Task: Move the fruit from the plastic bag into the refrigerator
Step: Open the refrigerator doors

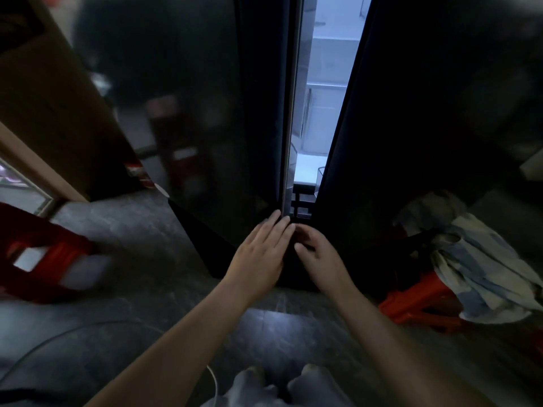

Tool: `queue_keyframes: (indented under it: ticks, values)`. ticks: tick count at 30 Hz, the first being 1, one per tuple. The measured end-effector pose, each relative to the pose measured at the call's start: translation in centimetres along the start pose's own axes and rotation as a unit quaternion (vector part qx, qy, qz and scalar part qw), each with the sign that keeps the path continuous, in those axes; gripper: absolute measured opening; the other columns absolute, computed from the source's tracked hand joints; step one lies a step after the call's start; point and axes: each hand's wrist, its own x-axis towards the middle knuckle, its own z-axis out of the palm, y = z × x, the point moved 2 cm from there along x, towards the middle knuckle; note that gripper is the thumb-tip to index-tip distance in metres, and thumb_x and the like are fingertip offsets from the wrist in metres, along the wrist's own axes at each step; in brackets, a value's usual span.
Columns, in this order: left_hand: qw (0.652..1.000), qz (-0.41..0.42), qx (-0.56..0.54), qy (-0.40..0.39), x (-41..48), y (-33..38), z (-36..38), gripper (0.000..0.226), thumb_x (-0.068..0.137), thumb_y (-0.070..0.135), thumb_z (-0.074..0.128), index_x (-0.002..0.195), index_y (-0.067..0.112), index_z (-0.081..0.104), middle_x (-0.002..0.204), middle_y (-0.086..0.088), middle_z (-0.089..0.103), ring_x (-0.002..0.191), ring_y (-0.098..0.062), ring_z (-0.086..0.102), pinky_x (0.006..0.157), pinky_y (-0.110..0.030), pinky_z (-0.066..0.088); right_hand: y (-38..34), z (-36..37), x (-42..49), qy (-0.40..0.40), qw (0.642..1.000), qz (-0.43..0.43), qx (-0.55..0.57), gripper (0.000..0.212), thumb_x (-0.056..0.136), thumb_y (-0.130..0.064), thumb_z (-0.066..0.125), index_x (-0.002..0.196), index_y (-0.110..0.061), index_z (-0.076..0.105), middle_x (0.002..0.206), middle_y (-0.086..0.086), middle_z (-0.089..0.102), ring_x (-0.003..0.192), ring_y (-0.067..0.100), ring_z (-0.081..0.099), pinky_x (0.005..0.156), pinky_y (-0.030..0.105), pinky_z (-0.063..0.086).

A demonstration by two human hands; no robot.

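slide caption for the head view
Left hand flat on the refrigerator's left door, right hand at the edge of the ajar right door, lit interior between.

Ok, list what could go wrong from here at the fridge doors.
1. The left hand lies flat on the left door and the right hand curls at the edge of the right door, both beside the narrow lit gap: fingers could get pinched.
2. The right door, swung wider, may hit the orange stool piled with cloth.
3. The white cable trailing underfoot could trip the person.
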Motion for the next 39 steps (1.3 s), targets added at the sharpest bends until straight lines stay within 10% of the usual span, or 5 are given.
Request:
queue_keyframes:
  ticks: [6, 10, 17, 39]
  values:
    - [0.992, -0.006, 0.121, -0.030, -0.4, 0.0, 0.4, 0.061, 0.081, 0.023, 0.057, 0.137, 0.002, 0.044, 0.143, -0.014, 0.045, 0.136, -0.027, 0.036, 0.112, -0.036, 0.022, -2.8, -0.1, 3.3, 0.045, 0.996, -0.061, -0.042, 0.054, 0.094, -0.016, 0.055, 0.144, -0.021, 0.035, 0.136, -0.014, 0.039, 0.122, -0.008, 0.034, 0.096, 0.001, 0.027]
    - [0.989, -0.028, 0.141, -0.035, -0.8, 0.2, 0.6, 0.060, 0.083, 0.022, 0.042, 0.139, 0.000, 0.041, 0.143, -0.015, 0.044, 0.136, -0.027, 0.036, 0.114, -0.037, 0.023, -3.3, -0.2, 4.6, 0.025, 0.997, -0.063, -0.026, 0.055, 0.094, -0.014, 0.053, 0.144, -0.022, 0.034, 0.147, -0.002, 0.036, 0.134, 0.006, 0.035, 0.111, 0.025, 0.030]
    - [0.983, -0.063, 0.169, -0.048, -2.0, 0.5, 0.7, 0.065, 0.081, 0.023, 0.044, 0.142, 0.001, 0.036, 0.148, -0.015, 0.038, 0.138, -0.025, 0.031, 0.115, -0.036, 0.011, -2.8, -0.2, 5.3, -0.012, 0.998, -0.059, -0.020, 0.063, 0.092, -0.012, 0.055, 0.148, -0.023, 0.028, 0.151, 0.000, 0.032, 0.137, 0.009, 0.031, 0.113, 0.028, 0.029]
    - [0.913, -0.394, 0.102, -0.009, -8.0, 4.2, 1.7, 0.089, 0.073, 0.028, 0.067, 0.149, 0.013, 0.023, 0.155, -0.012, 0.016, 0.144, -0.030, 0.014, 0.115, -0.050, 0.018, -3.7, 2.6, 0.2, -0.196, 0.966, -0.163, 0.052, 0.053, 0.089, -0.004, 0.057, 0.135, -0.029, 0.048, 0.125, -0.015, 0.057, 0.117, -0.003, 0.051, 0.100, 0.030, 0.045]
